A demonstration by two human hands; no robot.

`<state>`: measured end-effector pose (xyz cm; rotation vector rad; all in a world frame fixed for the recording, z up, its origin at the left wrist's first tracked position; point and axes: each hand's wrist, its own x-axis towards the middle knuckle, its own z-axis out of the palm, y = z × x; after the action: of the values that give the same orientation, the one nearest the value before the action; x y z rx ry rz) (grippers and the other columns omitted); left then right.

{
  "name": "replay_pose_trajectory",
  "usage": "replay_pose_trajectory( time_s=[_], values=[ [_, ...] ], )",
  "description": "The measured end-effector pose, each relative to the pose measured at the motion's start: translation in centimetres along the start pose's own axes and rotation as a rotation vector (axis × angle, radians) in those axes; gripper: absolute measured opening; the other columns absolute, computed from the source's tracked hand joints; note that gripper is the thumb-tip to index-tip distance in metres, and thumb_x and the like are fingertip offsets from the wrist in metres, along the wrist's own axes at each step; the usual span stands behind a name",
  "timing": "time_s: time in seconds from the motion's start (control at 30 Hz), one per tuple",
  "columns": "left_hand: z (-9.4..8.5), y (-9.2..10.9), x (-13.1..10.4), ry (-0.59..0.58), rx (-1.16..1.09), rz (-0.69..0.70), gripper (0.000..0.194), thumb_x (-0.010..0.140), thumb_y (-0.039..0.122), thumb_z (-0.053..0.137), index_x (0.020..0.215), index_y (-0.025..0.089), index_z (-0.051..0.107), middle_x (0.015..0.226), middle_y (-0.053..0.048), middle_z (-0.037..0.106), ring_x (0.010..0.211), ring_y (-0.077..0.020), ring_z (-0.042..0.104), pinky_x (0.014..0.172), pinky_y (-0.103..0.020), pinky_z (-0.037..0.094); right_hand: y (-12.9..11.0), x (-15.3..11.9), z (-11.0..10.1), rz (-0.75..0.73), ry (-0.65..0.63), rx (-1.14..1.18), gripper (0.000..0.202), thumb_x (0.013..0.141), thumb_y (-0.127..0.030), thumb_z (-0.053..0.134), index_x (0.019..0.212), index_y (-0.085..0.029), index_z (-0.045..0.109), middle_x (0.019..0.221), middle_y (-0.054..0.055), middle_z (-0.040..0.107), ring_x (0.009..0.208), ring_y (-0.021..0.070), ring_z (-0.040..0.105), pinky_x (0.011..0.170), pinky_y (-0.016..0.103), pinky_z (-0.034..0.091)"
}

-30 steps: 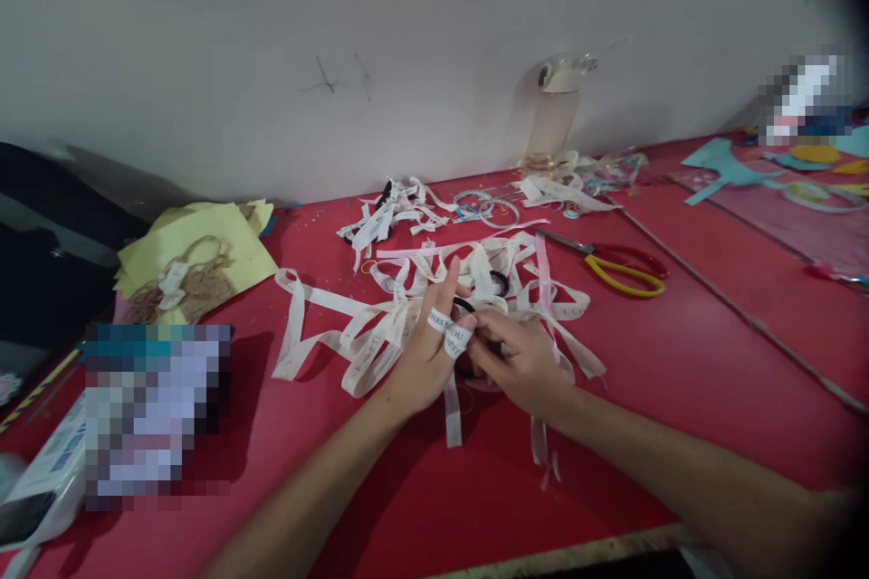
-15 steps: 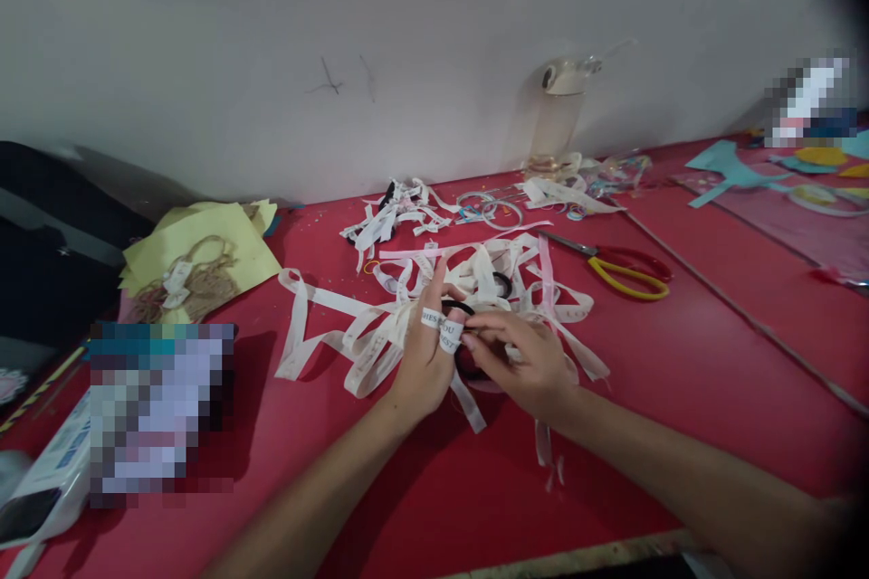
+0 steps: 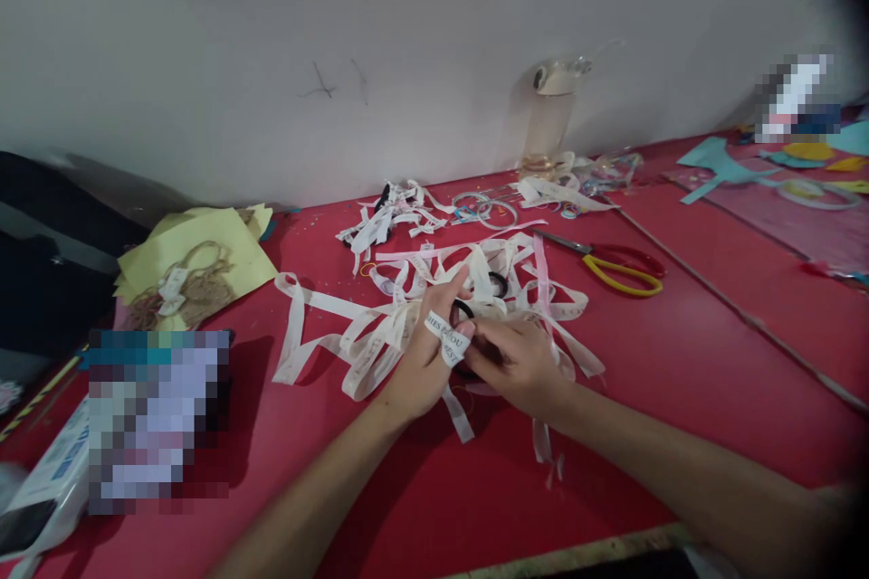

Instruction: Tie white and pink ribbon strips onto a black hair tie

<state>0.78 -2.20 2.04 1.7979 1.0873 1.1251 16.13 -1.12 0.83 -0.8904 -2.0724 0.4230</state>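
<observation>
A printed white ribbon (image 3: 448, 336) is wound around two fingers of the left hand (image 3: 424, 353), its loose end hanging down toward the red table (image 3: 679, 362). The ribbon is pinched by the right hand (image 3: 520, 360), fingers closed on it beside the left fingertips. A black hair tie (image 3: 463, 311) is seen just behind both hands. A tangle of ribbons (image 3: 475, 276) lies beyond; scissors (image 3: 621, 270) rest to the right.

Two hands (image 3: 475, 353); one pair of scissors (image 3: 615, 267); one bottle (image 3: 547, 122).
</observation>
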Motion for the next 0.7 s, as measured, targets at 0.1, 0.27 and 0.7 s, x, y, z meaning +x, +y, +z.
replay_pose_trajectory(
  time_s=[0.1, 0.27, 0.7],
  values=[
    [-0.21, -0.02, 0.02, -0.038, 0.020, 0.018, 0.052, 0.094, 0.039, 0.039, 0.146, 0.034, 0.028, 0.125, -0.007, 0.048, 0.103, -0.0187, 0.050, 0.098, -0.037, 0.039, -0.12, 0.09, -0.17, 0.040, -0.011, 0.051, 0.009, 0.086, -0.020, 0.052, 0.079, -0.020, 0.058, 0.056, -0.003, 0.054, 0.050, 0.0094, 0.045, 0.053, 0.023, 0.034],
    [-0.45, -0.14, -0.01, -0.048, 0.085, 0.050, 0.050, 0.094, 0.038, 0.041, 0.143, 0.037, 0.032, 0.127, -0.006, 0.045, 0.113, -0.0202, 0.046, 0.102, -0.037, 0.035, -0.45, 0.17, -0.31, 0.088, -0.032, 0.166, 0.008, 0.085, -0.019, 0.054, 0.081, -0.019, 0.061, 0.055, -0.005, 0.053, 0.048, 0.0080, 0.043, 0.051, 0.020, 0.035],
    [-0.58, 0.38, 0.16, -0.189, 0.072, 0.070, 0.072, 0.088, 0.038, 0.053, 0.149, 0.036, 0.013, 0.135, -0.007, 0.037, 0.125, -0.0246, 0.038, 0.109, -0.040, 0.029, 0.17, -0.18, -0.01, 0.203, -0.028, 0.307, 0.016, 0.077, -0.015, 0.056, 0.091, -0.018, 0.065, 0.069, -0.001, 0.063, 0.058, 0.0107, 0.054, 0.057, 0.021, 0.041]
  ],
)
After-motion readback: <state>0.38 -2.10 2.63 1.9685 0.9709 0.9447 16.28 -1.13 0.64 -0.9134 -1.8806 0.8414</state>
